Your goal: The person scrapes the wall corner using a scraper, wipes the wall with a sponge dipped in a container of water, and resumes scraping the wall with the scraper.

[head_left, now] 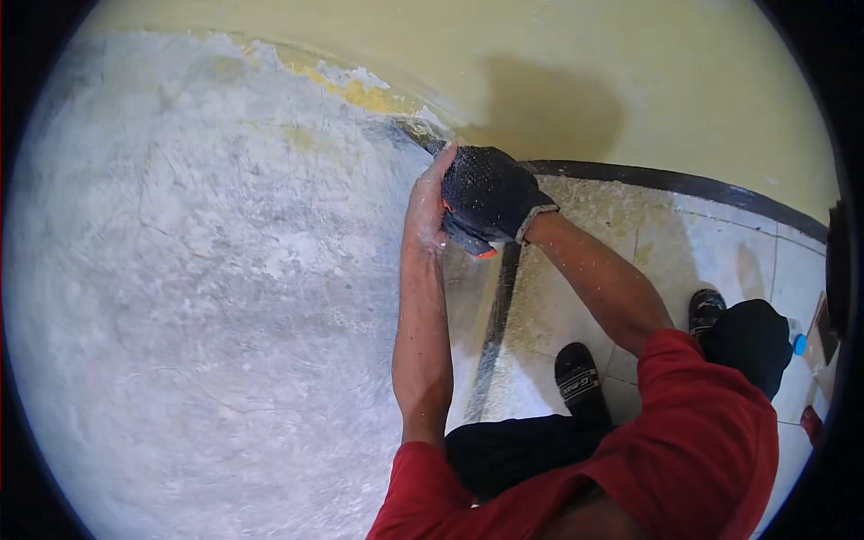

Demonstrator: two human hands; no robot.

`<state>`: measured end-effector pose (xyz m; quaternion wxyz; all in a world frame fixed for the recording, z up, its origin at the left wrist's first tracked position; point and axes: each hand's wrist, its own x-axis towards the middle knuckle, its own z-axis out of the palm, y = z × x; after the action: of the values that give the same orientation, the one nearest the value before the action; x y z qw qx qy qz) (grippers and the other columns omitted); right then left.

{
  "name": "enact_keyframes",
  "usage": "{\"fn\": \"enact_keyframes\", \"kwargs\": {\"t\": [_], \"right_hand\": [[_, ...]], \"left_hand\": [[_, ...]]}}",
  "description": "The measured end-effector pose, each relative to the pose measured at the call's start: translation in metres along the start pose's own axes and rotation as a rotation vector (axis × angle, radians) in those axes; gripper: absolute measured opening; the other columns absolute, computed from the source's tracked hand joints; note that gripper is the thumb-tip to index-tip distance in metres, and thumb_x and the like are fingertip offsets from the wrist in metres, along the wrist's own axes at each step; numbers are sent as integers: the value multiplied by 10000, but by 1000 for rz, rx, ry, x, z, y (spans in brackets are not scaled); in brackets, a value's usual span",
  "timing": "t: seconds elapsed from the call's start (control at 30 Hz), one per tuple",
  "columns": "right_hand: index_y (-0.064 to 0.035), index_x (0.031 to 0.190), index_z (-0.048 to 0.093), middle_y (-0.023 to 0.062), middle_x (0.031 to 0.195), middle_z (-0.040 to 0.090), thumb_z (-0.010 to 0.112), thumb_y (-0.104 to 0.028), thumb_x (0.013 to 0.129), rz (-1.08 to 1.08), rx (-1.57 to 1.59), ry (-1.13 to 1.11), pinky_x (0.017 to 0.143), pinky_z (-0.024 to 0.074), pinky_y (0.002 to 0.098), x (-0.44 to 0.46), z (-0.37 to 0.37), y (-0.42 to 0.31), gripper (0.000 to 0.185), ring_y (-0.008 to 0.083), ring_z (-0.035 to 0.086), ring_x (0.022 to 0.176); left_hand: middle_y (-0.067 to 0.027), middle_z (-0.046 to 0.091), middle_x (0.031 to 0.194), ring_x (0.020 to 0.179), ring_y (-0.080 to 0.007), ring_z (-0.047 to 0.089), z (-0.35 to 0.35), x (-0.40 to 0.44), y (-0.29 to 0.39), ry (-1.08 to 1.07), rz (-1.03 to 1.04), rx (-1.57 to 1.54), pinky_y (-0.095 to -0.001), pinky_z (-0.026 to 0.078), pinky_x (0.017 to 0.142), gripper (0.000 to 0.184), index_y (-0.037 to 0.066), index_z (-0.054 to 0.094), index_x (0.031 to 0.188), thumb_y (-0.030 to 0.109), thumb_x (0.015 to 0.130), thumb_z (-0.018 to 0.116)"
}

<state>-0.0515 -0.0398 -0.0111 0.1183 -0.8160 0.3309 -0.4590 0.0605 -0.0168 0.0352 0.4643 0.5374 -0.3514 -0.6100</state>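
Note:
A scraper [416,135] with a dark flat blade touches the wall at the ragged border between bare grey plaster [225,252] and yellow paint [360,93]. My right hand [489,193], in a black knit glove with a pale cuff, is wrapped round its handle; orange bits show beside the glove. Bare and dusty, my left hand [425,207] presses in from the left against the scraper and the glove, its fingers partly hidden. Flakes of paint cling near the blade.
Yellow wall [648,63] stretches across the top, with a dark baseboard [666,175] below it. Scrapings lie on the tiled floor [607,225]. My feet wear black slippers [576,373]. At the right are a bottle with a blue cap [799,344] and a red object [811,423].

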Motion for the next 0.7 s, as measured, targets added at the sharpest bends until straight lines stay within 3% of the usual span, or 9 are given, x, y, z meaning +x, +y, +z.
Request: {"fn": "enact_keyframes", "kwargs": {"t": [0.17, 0.23, 0.4, 0.57, 0.7], "right_hand": [[-46, 701, 636, 177, 708, 619, 599, -257, 637, 50, 104, -11, 608, 489, 443, -1, -6, -4, 224, 335, 622, 669], [-53, 698, 638, 173, 709, 620, 606, -263, 634, 134, 105, 42, 625, 491, 440, -5, 1, -7, 222, 333, 623, 685], [-51, 718, 631, 174, 703, 613, 603, -268, 651, 80, 187, -9, 628, 485, 452, -2, 19, 2, 229, 336, 619, 683], [-49, 727, 628, 176, 708, 612, 598, -268, 663, 9, 122, -14, 632, 482, 453, 1, 6, 17, 230, 338, 617, 683], [-47, 734, 625, 178, 712, 610, 593, -268, 674, -57, 93, -55, 635, 480, 455, -15, -2, 17, 232, 340, 615, 684]], "left_hand": [[-71, 659, 916, 796, -177, 635, 15, 4, 8, 3, 16, 61, -301, 501, 727, 326, 11, 611, 996, 310, 886, 540], [-86, 661, 932, 815, -185, 641, 14, 1, -2, 27, 37, -71, -307, 508, 746, 332, 1, 608, 997, 306, 894, 525], [-117, 653, 981, 896, -213, 634, 17, 18, 7, -24, 65, -97, -337, 505, 819, 315, 2, 602, 1019, 262, 916, 458], [-94, 657, 935, 847, -198, 634, 29, 1, -5, 68, 67, -117, -327, 508, 775, 304, 24, 610, 986, 286, 904, 478], [-67, 654, 887, 792, -187, 629, 33, 11, -11, -20, 78, -149, -316, 507, 749, 290, 38, 605, 939, 300, 893, 491]]}}
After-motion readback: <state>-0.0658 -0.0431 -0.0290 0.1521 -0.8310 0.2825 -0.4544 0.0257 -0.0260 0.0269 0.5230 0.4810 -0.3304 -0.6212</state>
